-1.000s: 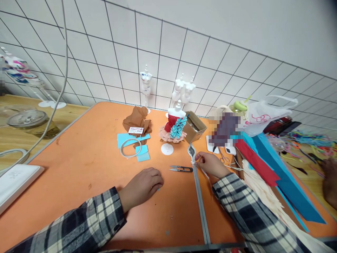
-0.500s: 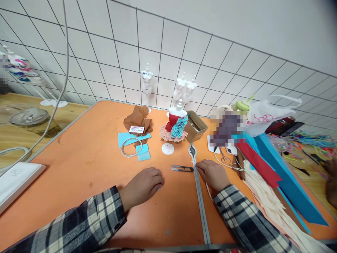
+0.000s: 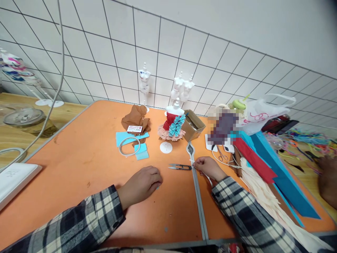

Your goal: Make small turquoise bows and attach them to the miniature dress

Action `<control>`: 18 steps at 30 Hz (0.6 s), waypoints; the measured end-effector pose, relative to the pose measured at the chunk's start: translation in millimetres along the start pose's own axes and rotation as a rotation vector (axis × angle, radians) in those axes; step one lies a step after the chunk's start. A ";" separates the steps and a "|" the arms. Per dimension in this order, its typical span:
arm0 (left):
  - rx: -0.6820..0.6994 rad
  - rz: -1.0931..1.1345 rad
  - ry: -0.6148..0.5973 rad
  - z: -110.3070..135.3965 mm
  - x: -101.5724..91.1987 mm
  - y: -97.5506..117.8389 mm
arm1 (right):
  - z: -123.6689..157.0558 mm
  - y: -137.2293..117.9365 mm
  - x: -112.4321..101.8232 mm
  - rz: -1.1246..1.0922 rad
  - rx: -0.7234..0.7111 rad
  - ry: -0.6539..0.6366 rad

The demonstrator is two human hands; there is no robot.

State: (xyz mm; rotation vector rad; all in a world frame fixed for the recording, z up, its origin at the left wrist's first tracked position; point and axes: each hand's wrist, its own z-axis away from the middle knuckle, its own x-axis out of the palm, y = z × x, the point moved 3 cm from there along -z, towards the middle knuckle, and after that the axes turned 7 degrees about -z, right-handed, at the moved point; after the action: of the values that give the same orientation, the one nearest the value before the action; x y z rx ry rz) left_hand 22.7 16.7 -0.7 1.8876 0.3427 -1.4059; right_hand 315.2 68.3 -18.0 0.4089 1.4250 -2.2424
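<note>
The snips (image 3: 184, 168) have smooth metal blades. From them, at twelve o'clock, smooth white plastic tops the dress form (image 3: 176, 109); at one, a matt cardboard box (image 3: 195, 134); at two, a glossy plastic bag (image 3: 259, 114). The bench (image 3: 76, 168) looks smooth, faintly shiny.

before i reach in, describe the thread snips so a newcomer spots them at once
On the orange tabletop, find the grey strip running from the near edge. Just left of it, near the right hand, lie the thread snips, blades pointing left. Their black handles lack the finger loops of the scissors farther right.
</note>
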 end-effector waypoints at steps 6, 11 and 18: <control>0.006 0.012 0.001 -0.3 -2.5 1.3 | -7.9 -2.3 -1.6 0.000 0.046 -0.028; 0.006 0.013 -0.003 0.6 -2.1 1.4 | -5.4 -5.8 -2.4 0.112 0.050 -0.023; 0.015 0.018 -0.001 -0.6 -2.8 2.2 | -8.3 -28.0 -6.6 0.375 0.039 -0.038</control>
State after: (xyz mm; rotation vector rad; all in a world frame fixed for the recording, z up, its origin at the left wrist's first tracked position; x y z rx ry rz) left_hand 23.4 16.2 2.8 1.8975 0.3149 -1.4009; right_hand 306.4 87.5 3.3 0.5895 1.1745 -1.9650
